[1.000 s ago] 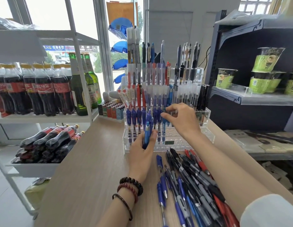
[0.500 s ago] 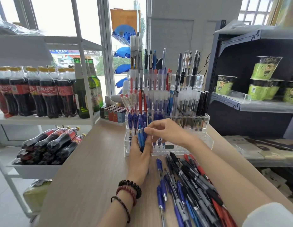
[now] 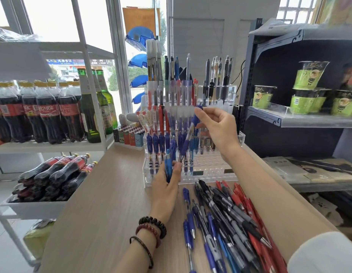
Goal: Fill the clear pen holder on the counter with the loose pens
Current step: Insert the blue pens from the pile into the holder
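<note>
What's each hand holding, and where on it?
The right hand pinches a blue pen near its top; the left hand grips a pen bunch around the barrels.

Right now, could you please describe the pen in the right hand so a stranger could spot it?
Find the clear tiered pen holder on the wooden counter. Before its middle, the right hand pinches the top of one blue pen. Unlike the upright pens behind it and the bunch in the left hand, it slants, tip down.
</note>
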